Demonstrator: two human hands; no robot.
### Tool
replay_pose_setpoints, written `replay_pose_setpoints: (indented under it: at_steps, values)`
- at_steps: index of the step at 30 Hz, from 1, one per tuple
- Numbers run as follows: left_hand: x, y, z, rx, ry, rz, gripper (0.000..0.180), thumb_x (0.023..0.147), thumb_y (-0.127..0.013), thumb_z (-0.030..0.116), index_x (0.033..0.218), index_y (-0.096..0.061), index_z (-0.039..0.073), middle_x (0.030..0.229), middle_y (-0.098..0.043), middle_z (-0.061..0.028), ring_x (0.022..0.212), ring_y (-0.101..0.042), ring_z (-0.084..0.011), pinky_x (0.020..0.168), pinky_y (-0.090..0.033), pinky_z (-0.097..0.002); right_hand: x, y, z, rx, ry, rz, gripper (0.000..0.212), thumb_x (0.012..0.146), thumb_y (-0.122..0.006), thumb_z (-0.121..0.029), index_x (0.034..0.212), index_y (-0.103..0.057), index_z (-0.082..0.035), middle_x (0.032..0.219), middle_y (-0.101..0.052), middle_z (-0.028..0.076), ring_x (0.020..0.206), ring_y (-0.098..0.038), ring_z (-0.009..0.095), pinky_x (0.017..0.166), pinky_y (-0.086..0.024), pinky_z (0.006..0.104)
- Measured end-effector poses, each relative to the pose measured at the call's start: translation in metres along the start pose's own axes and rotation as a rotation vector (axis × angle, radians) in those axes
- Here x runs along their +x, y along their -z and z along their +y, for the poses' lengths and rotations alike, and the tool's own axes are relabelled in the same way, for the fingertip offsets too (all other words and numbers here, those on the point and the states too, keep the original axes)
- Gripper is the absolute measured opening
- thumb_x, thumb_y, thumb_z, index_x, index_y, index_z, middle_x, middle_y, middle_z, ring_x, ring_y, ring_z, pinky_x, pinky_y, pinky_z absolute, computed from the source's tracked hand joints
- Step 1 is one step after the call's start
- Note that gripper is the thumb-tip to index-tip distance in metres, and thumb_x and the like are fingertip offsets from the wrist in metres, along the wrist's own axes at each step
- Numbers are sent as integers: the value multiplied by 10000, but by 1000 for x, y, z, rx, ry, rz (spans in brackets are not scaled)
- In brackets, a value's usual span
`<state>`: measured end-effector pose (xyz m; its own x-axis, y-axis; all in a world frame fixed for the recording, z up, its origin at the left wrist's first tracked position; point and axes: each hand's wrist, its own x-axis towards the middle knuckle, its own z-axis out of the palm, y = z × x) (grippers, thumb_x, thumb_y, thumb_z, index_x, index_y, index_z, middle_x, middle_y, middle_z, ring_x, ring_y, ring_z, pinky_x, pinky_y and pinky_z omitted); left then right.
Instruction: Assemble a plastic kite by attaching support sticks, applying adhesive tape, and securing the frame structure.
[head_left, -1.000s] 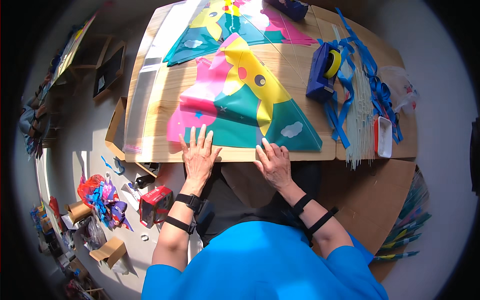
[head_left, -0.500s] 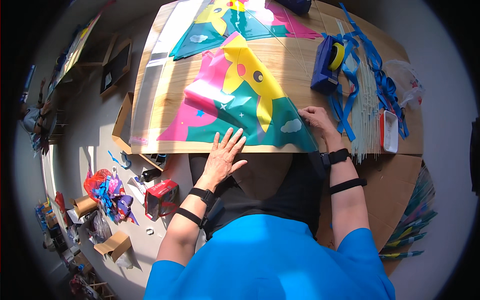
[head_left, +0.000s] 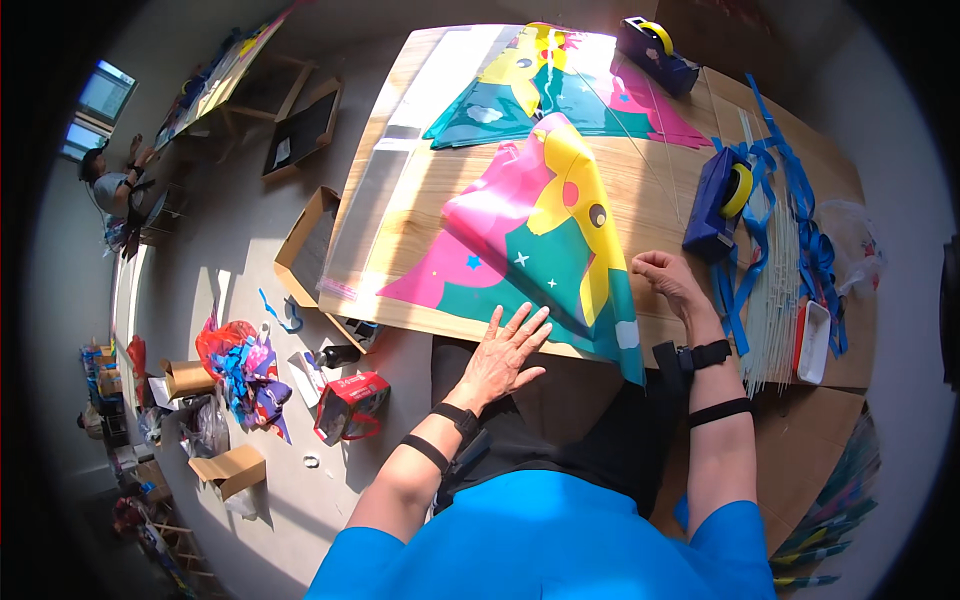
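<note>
A thin kite sail [head_left: 548, 255] in pink, teal and yellow, printed with a cartoon character, lies at the table's near edge. Its lower right corner droops past that edge. My left hand [head_left: 505, 358] rests flat on the sail's lower border with its fingers spread. Just beside the sail's right edge is my right hand [head_left: 672, 282], thumb and fingertips drawn together in a pinch. Whatever may be between those fingertips is too small to make out. Further back on the table lies a stack of similar kite sails [head_left: 590, 105].
To the right are a blue tape dispenser [head_left: 708, 215], blue ribbons [head_left: 808, 225], pale thin rods [head_left: 780, 290] and a red-and-white tray [head_left: 813, 343]. Another tape dispenser [head_left: 668, 68] stands at the back. Cartons [head_left: 300, 245] and a red box [head_left: 350, 405] lie on the floor at left. A person [head_left: 115, 190] is far left.
My right hand has come off the sail's right edge to a spot just beside it. The sail's lower right corner now hangs over the table edge. The whole view has shifted and tilted.
</note>
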<state>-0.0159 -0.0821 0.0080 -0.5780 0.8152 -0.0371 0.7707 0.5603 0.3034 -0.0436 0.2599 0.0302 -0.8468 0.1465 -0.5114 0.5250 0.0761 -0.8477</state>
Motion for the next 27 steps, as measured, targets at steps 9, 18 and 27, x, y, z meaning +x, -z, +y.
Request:
replay_pose_setpoints:
  at_steps: [9,18,27]
  values:
    - [-1,-1,0,-2,19,-11,712,875,-587,470,1470,-318,186,1563,-242,-25,1465,-144,-246,1187,-34,-505,25,-22,-16,-107,-204,-117,466,916,-584,-474,985,-642,-18,748,-652,44,580,-497,65,558,-414,199]
    - [2,0,1,-13,21,-4,732,851,-618,452,1464,-326,180,1569,-227,-17,1469,-126,-243,1187,-21,-509,49,-21,-15,226,120,95,296,785,-755,-48,1034,-609,21,892,-671,65,779,-638,136,707,-518,252]
    - [5,-1,5,23,42,-28,821,804,-682,420,1486,-280,206,1581,-184,-15,1474,-99,-244,1187,-26,-528,50,-5,-22,-151,500,722,273,747,-744,-33,996,-634,-25,822,-652,39,750,-630,129,718,-519,259]
